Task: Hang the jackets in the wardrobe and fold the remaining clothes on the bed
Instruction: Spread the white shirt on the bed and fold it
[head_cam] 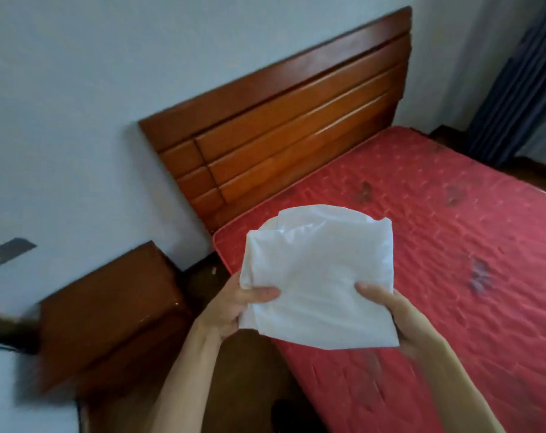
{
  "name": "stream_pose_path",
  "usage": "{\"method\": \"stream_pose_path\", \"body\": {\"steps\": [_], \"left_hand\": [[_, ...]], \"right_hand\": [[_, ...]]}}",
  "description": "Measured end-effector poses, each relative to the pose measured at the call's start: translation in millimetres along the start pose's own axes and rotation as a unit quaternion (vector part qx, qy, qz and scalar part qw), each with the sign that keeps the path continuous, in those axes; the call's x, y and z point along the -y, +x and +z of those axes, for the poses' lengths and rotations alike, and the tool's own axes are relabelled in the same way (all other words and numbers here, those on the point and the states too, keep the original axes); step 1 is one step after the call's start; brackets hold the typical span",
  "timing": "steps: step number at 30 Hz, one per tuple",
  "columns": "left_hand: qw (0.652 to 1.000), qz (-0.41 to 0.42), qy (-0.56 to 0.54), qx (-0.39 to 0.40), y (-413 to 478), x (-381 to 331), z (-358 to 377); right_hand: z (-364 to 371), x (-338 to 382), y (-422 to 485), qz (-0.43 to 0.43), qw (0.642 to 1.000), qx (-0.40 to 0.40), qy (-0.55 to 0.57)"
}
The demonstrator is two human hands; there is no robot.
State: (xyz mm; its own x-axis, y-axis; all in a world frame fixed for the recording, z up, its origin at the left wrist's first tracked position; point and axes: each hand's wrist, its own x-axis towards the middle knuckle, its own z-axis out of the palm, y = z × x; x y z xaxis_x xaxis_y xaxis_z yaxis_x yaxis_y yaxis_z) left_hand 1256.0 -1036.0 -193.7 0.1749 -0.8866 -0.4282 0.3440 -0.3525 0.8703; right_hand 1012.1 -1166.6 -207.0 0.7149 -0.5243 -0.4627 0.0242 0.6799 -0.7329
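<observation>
A folded white garment (pixel 315 270) is held in the air above the near left corner of the bed (pixel 453 239), which has a bare red quilted mattress. My left hand (pixel 240 304) grips the garment's lower left edge, thumb on top. My right hand (pixel 399 317) grips its lower right edge, thumb on top and fingers hidden beneath the cloth. No other clothes lie on the visible part of the mattress. The wardrobe is out of view.
A brown wooden headboard (pixel 281 120) stands against the pale wall at the mattress's far end. A dark wooden nightstand (pixel 109 307) sits left of the bed. Dark blue curtains (pixel 521 76) hang at the upper right. Brown floor (pixel 250 385) runs between nightstand and bed.
</observation>
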Motion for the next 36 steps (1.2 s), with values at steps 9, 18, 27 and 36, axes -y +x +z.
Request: {"method": "stream_pose_path", "body": {"steps": [9,18,27,36], "left_hand": [[0.953,0.049,-0.101,-0.281,-122,-2,-163],[0.789,-0.152,-0.251,-0.54,-210,24,-305],[0.689,0.225,-0.544,-0.422,-248,-5,-432],[0.612,0.183,-0.537,-0.55,-272,-14,-596]], "right_hand": [[224,8,79,-0.077,0.965,0.106,-0.227],[465,-121,158,-0.057,0.961,0.151,-0.226],[589,-198,196,-0.061,0.949,0.182,-0.249],[674,-211,291,0.022,0.935,0.268,-0.23]]}}
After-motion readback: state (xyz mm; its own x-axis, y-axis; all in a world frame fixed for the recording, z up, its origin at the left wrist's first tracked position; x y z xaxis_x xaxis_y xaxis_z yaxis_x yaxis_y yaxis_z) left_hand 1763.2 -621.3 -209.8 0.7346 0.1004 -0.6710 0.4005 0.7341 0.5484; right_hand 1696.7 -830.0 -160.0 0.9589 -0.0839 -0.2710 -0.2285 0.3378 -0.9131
